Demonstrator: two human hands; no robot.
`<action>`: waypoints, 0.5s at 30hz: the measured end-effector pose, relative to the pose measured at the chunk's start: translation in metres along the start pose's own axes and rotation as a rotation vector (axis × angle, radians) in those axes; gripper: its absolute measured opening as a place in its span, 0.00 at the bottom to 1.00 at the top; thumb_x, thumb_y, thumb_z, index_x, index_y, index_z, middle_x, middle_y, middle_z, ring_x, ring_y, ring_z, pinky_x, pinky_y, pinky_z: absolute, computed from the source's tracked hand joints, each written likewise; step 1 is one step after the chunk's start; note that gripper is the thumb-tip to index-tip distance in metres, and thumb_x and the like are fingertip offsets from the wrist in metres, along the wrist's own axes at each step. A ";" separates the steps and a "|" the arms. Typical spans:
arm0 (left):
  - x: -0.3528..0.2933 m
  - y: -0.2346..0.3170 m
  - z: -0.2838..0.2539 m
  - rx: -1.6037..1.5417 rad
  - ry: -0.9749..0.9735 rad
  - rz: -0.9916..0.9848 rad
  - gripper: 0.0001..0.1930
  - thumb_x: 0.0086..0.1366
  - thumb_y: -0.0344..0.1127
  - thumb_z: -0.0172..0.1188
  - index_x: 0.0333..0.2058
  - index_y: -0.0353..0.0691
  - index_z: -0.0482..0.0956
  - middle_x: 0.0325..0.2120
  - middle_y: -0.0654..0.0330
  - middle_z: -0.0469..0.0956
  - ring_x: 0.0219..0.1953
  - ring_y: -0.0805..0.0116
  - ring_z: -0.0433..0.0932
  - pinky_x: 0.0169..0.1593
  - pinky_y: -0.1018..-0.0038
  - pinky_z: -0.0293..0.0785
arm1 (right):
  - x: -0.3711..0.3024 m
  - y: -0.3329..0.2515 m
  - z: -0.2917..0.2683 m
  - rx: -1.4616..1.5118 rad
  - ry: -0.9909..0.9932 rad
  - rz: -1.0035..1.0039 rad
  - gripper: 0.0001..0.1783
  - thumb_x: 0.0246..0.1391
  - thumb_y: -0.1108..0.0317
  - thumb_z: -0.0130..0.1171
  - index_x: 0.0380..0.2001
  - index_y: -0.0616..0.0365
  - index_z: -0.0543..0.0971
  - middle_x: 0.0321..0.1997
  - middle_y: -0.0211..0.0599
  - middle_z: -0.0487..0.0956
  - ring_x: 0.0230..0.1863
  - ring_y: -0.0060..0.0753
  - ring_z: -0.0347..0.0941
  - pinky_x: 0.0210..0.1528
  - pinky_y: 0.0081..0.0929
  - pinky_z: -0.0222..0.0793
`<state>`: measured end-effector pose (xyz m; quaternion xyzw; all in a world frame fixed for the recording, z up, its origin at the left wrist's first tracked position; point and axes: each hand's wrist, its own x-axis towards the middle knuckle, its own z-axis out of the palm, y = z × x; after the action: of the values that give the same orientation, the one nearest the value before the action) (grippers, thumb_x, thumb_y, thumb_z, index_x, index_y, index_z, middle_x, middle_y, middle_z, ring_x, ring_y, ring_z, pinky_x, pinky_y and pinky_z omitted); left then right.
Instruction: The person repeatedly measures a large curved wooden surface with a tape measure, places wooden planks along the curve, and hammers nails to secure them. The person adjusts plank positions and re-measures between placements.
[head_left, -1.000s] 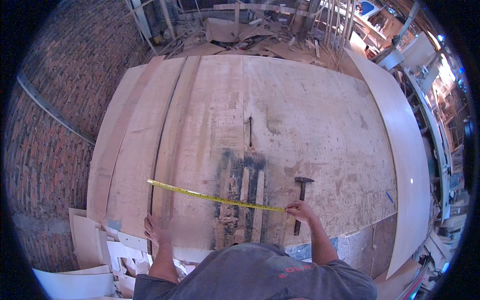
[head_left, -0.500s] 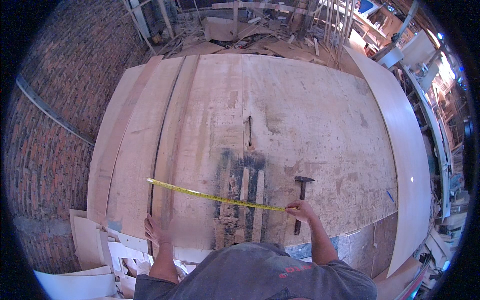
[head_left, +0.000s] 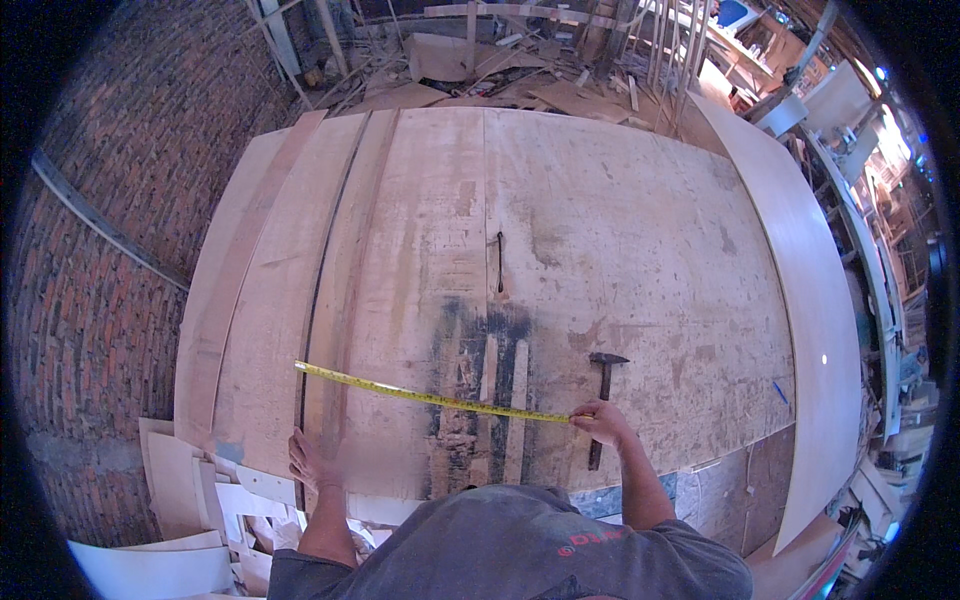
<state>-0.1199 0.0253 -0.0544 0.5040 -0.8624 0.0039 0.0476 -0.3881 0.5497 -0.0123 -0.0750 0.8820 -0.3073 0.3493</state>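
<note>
In my right hand (head_left: 600,422), closed fingers hold a yellow tape measure (head_left: 450,402). Its blade stretches left across the worktop to a long wooden strip (head_left: 340,290), with the free end near the strip's dark left edge. My left hand (head_left: 314,466) rests at the near end of that strip, fingers stretched out over its edge and holding nothing I can see. A hammer (head_left: 605,400) with a dark handle lies just behind and beside my right hand. Farther off, a thin dark rod-like tool (head_left: 500,262) lies on the stained plywood worktop (head_left: 640,240).
A brick wall (head_left: 130,250) stands on the left. Along the right side lies a pale panel (head_left: 810,290), with a blue pen-like object (head_left: 780,391) near it. Offcuts (head_left: 180,480) are stacked at the near left, and wood scraps (head_left: 480,65) litter the far side.
The free end of the tape measure has dipped very slightly toward me. Both hands stay almost where they were.
</note>
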 end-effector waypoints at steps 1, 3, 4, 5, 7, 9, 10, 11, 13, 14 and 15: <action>0.000 -0.002 0.003 -0.005 0.013 0.007 0.61 0.41 0.68 0.70 0.70 0.54 0.48 0.65 0.59 0.59 0.67 0.59 0.57 0.63 0.49 0.56 | 0.001 0.001 0.000 -0.014 0.003 -0.005 0.14 0.49 0.57 0.67 0.38 0.51 0.86 0.38 0.41 0.83 0.42 0.41 0.79 0.46 0.33 0.73; 0.001 -0.004 0.006 0.000 0.007 0.005 0.61 0.40 0.68 0.70 0.70 0.54 0.48 0.65 0.59 0.59 0.67 0.59 0.57 0.63 0.49 0.56 | 0.002 0.002 0.001 -0.041 0.008 -0.012 0.14 0.49 0.57 0.67 0.37 0.51 0.86 0.37 0.41 0.83 0.42 0.41 0.79 0.45 0.33 0.73; 0.001 -0.004 0.006 0.002 0.005 0.004 0.61 0.40 0.68 0.70 0.70 0.54 0.48 0.65 0.59 0.59 0.67 0.59 0.57 0.63 0.49 0.56 | 0.002 0.002 0.001 -0.045 0.009 -0.012 0.14 0.49 0.57 0.66 0.37 0.51 0.86 0.37 0.41 0.83 0.42 0.41 0.79 0.45 0.33 0.73; 0.001 -0.004 0.006 0.000 0.003 0.004 0.61 0.40 0.68 0.70 0.70 0.54 0.48 0.65 0.59 0.59 0.67 0.58 0.57 0.63 0.49 0.56 | 0.001 0.001 0.001 -0.049 0.010 -0.012 0.14 0.50 0.57 0.66 0.37 0.51 0.86 0.37 0.42 0.83 0.42 0.41 0.79 0.45 0.33 0.73; 0.001 -0.003 0.003 -0.004 -0.002 0.005 0.61 0.41 0.69 0.70 0.70 0.54 0.48 0.65 0.59 0.59 0.67 0.58 0.57 0.63 0.49 0.56 | 0.001 0.001 0.000 -0.049 0.008 -0.012 0.14 0.50 0.57 0.66 0.37 0.51 0.86 0.37 0.42 0.83 0.42 0.41 0.79 0.45 0.33 0.73; 0.001 -0.001 0.000 -0.009 -0.012 0.007 0.61 0.41 0.68 0.69 0.70 0.54 0.48 0.65 0.59 0.58 0.67 0.59 0.57 0.63 0.49 0.56 | 0.002 0.002 0.000 -0.040 0.004 -0.009 0.14 0.50 0.57 0.66 0.37 0.51 0.86 0.37 0.41 0.83 0.42 0.40 0.79 0.45 0.33 0.73; 0.001 0.000 -0.001 -0.012 -0.017 0.008 0.60 0.42 0.68 0.69 0.70 0.54 0.48 0.65 0.59 0.58 0.67 0.59 0.57 0.63 0.49 0.55 | 0.001 0.001 0.000 -0.032 0.007 -0.007 0.14 0.50 0.57 0.66 0.37 0.51 0.86 0.37 0.41 0.83 0.42 0.40 0.79 0.45 0.32 0.73; 0.000 0.000 -0.001 -0.014 -0.017 0.003 0.61 0.41 0.68 0.69 0.70 0.54 0.48 0.65 0.59 0.58 0.67 0.59 0.57 0.63 0.49 0.55 | 0.000 -0.001 0.000 -0.025 0.008 -0.006 0.14 0.50 0.57 0.66 0.37 0.51 0.86 0.37 0.41 0.82 0.42 0.40 0.79 0.45 0.32 0.73; 0.000 -0.001 -0.002 -0.017 -0.018 -0.006 0.61 0.41 0.68 0.70 0.70 0.55 0.48 0.65 0.59 0.58 0.67 0.59 0.56 0.63 0.49 0.55 | -0.001 -0.003 0.000 -0.015 0.005 -0.007 0.13 0.50 0.58 0.66 0.37 0.51 0.86 0.37 0.41 0.82 0.42 0.40 0.79 0.45 0.32 0.73; 0.000 0.000 -0.003 -0.017 -0.022 -0.008 0.61 0.41 0.68 0.70 0.70 0.55 0.48 0.65 0.59 0.58 0.67 0.59 0.56 0.63 0.49 0.55 | -0.001 -0.003 -0.001 -0.012 0.001 -0.008 0.13 0.50 0.58 0.66 0.37 0.52 0.86 0.37 0.42 0.82 0.41 0.40 0.79 0.44 0.32 0.73; 0.000 0.001 -0.004 -0.016 -0.026 -0.010 0.61 0.40 0.68 0.70 0.70 0.55 0.48 0.65 0.59 0.58 0.67 0.59 0.56 0.63 0.49 0.55 | -0.001 -0.004 -0.002 -0.008 -0.003 -0.009 0.13 0.50 0.58 0.66 0.37 0.52 0.86 0.37 0.42 0.82 0.41 0.40 0.79 0.44 0.32 0.73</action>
<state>-0.1205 0.0262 -0.0507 0.5077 -0.8605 -0.0095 0.0406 -0.3884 0.5481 -0.0083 -0.0807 0.8824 -0.3052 0.3489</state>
